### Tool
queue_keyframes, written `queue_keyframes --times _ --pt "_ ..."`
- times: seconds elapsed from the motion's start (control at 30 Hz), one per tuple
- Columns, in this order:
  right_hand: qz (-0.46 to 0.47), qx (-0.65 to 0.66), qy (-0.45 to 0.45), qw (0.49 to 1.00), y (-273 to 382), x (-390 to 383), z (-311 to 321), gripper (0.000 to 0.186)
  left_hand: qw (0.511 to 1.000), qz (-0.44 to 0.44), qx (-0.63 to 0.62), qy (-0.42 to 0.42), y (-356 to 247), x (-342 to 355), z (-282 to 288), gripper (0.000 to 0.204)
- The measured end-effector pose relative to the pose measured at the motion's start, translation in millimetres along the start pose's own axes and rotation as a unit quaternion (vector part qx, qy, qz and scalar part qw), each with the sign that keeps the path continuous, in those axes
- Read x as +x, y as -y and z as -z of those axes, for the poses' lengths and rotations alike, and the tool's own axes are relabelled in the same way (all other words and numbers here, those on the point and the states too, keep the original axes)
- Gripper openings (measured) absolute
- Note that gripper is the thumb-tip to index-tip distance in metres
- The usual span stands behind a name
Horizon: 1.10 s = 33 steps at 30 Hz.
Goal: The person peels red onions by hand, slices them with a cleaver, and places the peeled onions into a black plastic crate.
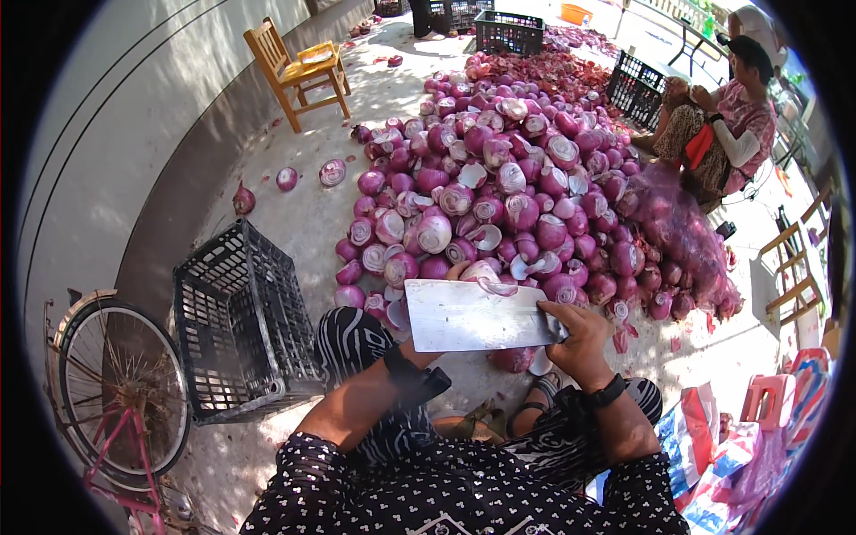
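Note:
My right hand [578,343] grips the handle of a broad cleaver [473,316], its blade held flat across the middle of the view. Behind the blade, my left hand [457,270] is mostly hidden; a fingertip shows at the top edge, against a red onion [481,270]. A flap of purple skin hangs over the blade's upper edge by that onion. Just beyond both hands rises a large heap of red onions [522,212], many with pale cut or peeled faces. Loose pieces of peel lie among them.
A black plastic crate [250,330] stands at my left, beside a bicycle wheel [125,392]. Beyond are a wooden chair [308,67] and more crates [508,34]. A person [740,120] sits at the far right near a mesh sack [678,214]. Striped bags [704,437] lie near right.

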State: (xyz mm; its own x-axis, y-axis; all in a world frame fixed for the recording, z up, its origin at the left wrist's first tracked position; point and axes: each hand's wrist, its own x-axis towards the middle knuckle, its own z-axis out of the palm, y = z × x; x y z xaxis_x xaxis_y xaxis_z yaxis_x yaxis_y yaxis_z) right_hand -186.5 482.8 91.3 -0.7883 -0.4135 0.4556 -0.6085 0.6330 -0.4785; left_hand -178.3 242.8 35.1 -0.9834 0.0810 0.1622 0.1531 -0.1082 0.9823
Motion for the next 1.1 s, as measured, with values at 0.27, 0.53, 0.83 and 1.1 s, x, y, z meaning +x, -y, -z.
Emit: queue_keyframes --times 0.27,0.53,0.83,1.1 --pt "0.023 0.029 0.0 0.999 19.1 4.5 -2.3 0.057 0.983 0.029 0.18 -0.03 -24.5 0.2 -3.4 0.072" --pt "-0.009 0.027 -0.038 0.999 -6.1 7.5 -14.1 0.042 0.944 -0.149 0.295 0.021 -33.2 -8.8 -4.8 0.091" --pt "-0.249 0.016 0.018 0.968 -5.1 8.6 -11.0 0.036 0.998 -0.046 0.029 -0.028 -38.3 -3.3 -3.8 0.099" --pt "0.001 0.063 -0.04 0.997 10.4 4.8 -6.5 0.052 0.998 -0.01 -0.053 0.035 -33.6 -10.7 8.1 0.076"
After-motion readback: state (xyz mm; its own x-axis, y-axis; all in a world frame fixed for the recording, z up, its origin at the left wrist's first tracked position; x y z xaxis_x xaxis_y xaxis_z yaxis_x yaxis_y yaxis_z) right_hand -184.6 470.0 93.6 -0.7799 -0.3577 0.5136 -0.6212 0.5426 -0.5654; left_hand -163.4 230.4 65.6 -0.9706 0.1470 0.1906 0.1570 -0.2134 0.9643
